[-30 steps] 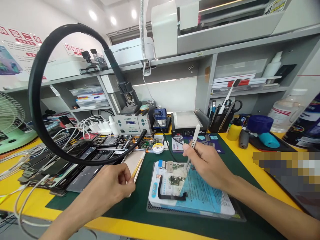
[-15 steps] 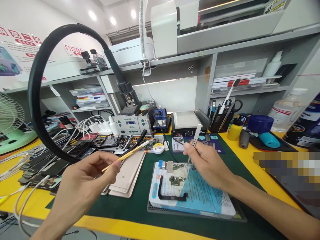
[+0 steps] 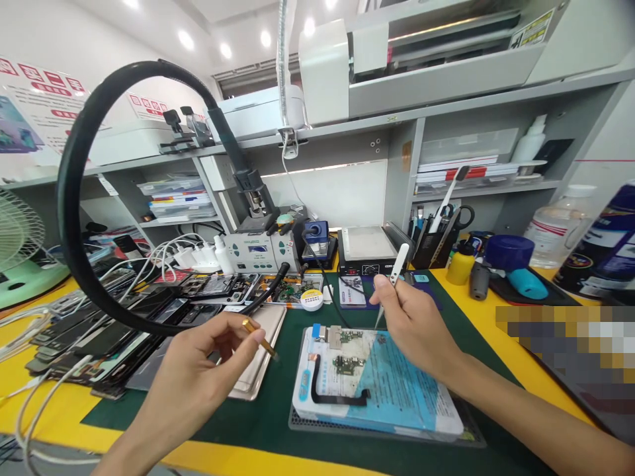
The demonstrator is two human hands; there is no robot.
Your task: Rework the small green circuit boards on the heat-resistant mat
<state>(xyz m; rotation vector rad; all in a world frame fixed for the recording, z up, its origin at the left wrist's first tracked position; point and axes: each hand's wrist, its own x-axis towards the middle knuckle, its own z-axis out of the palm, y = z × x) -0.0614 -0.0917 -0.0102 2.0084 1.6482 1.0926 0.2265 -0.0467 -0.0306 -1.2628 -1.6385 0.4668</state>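
My left hand (image 3: pixel 208 367) pinches a thin yellow brush (image 3: pixel 260 339) between thumb and fingers, its tip pointing right and down above the green mat (image 3: pixel 278 396). My right hand (image 3: pixel 414 324) grips white tweezers (image 3: pixel 391 284), their tips just above small circuit boards (image 3: pixel 347 350) that lie on a white and blue work pad (image 3: pixel 391 390). A black flex strip (image 3: pixel 337 396) rests on the pad's left side. A gold phone back (image 3: pixel 262 344) sits left of the pad, beneath my left fingers.
A black ring lamp arm (image 3: pixel 74 192) arches over the left. Several opened phones (image 3: pixel 99 330) and white cables crowd the yellow bench at left. A soldering station (image 3: pixel 258 251), hot plate (image 3: pixel 367 248), tool cup (image 3: pixel 436 244), blue-capped items and bottles (image 3: pixel 555 231) line the back.
My left hand picked the brush up from beside the gold phone, raised it, then turned it so its tip points right and down. My right hand has stayed put with the tweezers.
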